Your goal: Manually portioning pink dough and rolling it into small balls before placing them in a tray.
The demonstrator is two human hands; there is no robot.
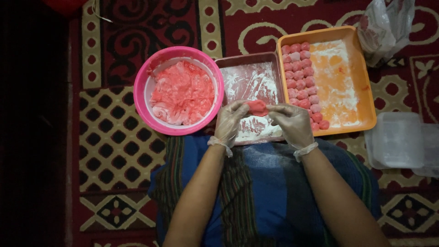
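Note:
Both hands wear thin clear gloves. My left hand (230, 121) and my right hand (292, 124) pinch a flattened piece of pink dough (257, 108) between their fingertips, held over a brownish-red floured tray (270, 59). To the left stands a pink bowl (141, 91) full of soft pink dough (183, 93). At the right, an orange tray (366, 96) dusted with flour holds several pink dough balls (299, 75) lined up along its left side.
A clear plastic bag (384, 25) lies at the top right. Clear plastic containers (398, 139) sit at the right edge. Everything rests on a red patterned carpet (114, 146). A blue striped cloth (260, 192) covers my lap below.

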